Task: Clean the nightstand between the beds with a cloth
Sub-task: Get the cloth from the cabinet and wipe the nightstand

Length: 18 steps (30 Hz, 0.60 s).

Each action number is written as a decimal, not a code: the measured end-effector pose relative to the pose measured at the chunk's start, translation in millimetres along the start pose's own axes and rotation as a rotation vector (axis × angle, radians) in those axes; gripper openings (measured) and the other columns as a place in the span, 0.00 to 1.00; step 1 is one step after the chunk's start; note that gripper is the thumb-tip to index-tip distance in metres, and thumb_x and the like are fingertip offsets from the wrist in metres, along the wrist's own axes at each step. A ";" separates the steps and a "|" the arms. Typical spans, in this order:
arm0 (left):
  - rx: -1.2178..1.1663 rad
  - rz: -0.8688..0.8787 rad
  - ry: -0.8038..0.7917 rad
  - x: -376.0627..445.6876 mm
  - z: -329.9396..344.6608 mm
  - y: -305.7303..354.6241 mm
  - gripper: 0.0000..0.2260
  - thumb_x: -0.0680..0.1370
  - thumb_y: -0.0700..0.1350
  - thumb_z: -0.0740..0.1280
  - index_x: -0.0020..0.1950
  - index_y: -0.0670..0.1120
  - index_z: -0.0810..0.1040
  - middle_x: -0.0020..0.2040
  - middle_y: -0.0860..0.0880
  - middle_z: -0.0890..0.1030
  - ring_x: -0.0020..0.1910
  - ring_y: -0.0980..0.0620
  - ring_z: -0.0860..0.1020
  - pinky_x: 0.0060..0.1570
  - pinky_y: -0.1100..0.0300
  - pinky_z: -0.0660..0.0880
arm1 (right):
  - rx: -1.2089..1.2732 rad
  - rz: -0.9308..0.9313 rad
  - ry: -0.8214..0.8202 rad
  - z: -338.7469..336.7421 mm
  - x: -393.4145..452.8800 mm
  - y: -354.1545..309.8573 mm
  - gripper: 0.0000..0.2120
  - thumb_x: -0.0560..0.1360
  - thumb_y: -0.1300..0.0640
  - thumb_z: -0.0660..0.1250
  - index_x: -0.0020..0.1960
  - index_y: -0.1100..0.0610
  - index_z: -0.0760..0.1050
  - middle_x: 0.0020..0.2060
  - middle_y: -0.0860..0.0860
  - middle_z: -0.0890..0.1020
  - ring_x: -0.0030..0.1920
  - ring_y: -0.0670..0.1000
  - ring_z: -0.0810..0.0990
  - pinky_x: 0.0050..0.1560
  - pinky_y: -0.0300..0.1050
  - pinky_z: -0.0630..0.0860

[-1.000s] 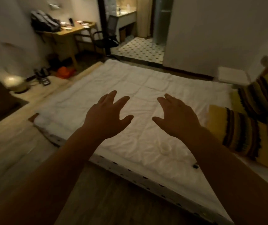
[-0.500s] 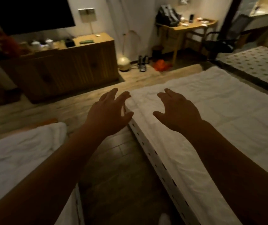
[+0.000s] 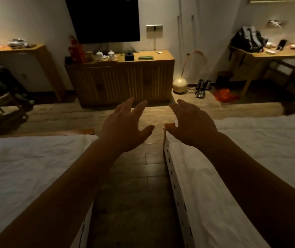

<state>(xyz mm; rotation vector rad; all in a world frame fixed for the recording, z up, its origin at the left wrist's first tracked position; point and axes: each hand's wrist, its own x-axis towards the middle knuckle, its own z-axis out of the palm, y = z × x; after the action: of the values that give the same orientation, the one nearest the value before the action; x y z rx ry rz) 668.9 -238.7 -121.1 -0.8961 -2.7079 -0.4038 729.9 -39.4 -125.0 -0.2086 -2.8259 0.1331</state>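
Beds: left bed and right bed covered in white matt cloth, creased. Right bed side panel: white, smooth, with dark dots. Floor: wood-look planks, low sheen. Cabinet: light wood, ribbed front. Desk: light wood, smooth top. Screen: black, matt. Wall plate: brushed metal look. Kettles: shiny metal. Teapots: white, glossy
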 end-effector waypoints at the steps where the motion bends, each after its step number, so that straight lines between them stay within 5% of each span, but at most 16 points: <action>1: 0.000 -0.001 -0.001 5.4 0.7 0.0 0.36 0.73 0.67 0.62 0.76 0.57 0.54 0.78 0.45 0.56 0.75 0.40 0.57 0.64 0.40 0.66 | 0.006 -0.004 0.010 0.7 6.3 3.6 0.35 0.70 0.37 0.68 0.71 0.49 0.61 0.72 0.55 0.66 0.71 0.59 0.65 0.63 0.62 0.68; 18: 0.033 0.026 0.012 215.8 48.4 -157.2 0.37 0.73 0.67 0.63 0.77 0.57 0.52 0.78 0.43 0.54 0.75 0.40 0.56 0.64 0.38 0.66 | -0.010 0.015 0.026 92.4 254.1 -23.0 0.38 0.69 0.36 0.68 0.72 0.49 0.58 0.73 0.56 0.64 0.71 0.60 0.65 0.64 0.61 0.68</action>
<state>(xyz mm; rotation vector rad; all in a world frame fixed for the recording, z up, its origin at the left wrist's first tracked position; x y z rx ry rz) 397.8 -227.3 -123.3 -0.9164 -2.6807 -0.3574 459.0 -28.5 -135.8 -0.2319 -2.8007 0.1185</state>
